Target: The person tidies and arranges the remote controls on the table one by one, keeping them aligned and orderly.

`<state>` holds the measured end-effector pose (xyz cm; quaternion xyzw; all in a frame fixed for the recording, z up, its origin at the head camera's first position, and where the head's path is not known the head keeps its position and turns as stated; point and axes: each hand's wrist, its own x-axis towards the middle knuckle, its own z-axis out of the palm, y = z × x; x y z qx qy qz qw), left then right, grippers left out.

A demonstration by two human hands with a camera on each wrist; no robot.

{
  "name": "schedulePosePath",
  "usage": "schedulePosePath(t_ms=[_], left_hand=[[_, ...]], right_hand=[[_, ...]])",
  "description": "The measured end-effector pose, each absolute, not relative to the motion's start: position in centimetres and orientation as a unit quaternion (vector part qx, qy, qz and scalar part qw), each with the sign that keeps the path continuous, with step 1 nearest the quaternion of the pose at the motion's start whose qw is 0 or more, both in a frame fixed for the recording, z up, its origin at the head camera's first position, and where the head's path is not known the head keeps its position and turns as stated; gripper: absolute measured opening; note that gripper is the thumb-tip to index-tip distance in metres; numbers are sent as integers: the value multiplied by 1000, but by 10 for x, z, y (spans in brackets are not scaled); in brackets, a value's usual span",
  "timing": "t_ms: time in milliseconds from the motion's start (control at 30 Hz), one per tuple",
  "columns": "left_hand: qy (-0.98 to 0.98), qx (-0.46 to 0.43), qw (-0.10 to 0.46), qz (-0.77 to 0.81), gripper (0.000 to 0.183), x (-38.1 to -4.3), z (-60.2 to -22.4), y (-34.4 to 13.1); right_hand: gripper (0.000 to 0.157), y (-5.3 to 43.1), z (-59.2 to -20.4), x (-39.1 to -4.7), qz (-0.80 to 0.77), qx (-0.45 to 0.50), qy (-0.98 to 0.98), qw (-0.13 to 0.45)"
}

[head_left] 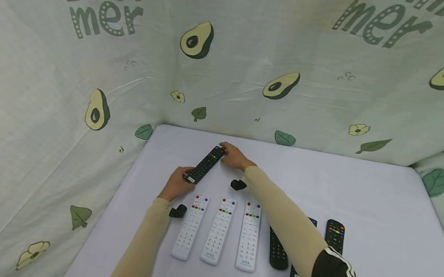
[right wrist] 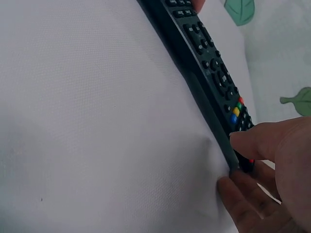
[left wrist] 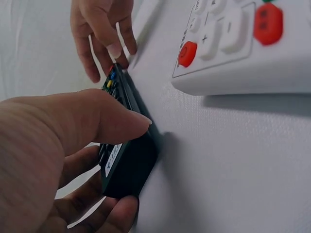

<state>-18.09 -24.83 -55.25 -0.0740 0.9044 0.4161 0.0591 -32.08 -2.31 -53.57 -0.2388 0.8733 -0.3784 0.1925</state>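
Observation:
Both hands are on one black remote control (head_left: 206, 164), which lies slantwise towards the back left of the table. Its near end, with a small white label, is gripped by my left hand (head_left: 176, 185); in the left wrist view the thumb presses the edge and fingers curl beneath. At the far end, by the coloured buttons, my right hand (head_left: 237, 158) pinches the remote between thumb and fingers. The right wrist view shows that remote (right wrist: 199, 68) close over the white cloth, buttons facing up and outward. Nearest the left hand is a white remote (head_left: 190, 227).
Two more white remotes (head_left: 218, 231) (head_left: 248, 236) lie in a row beside the first. Farther right are several black remotes (head_left: 335, 236), some partly hidden under the right forearm. A printed cloth (head_left: 230, 47) hangs behind and beside the white table (head_left: 382, 214).

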Motion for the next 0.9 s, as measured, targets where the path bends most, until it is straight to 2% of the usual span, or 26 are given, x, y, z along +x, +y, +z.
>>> schedulePosePath(t_ms=[567, 900], left_hand=[[911, -16, 68, 407, 71, -175, -554, -245], [904, 16, 43, 425, 71, -170, -524, -217]], right_hand=[[62, -7, -530, -311, -348, -245, 887, 177], [58, 21, -508, -307, -368, -240, 885, 151]])
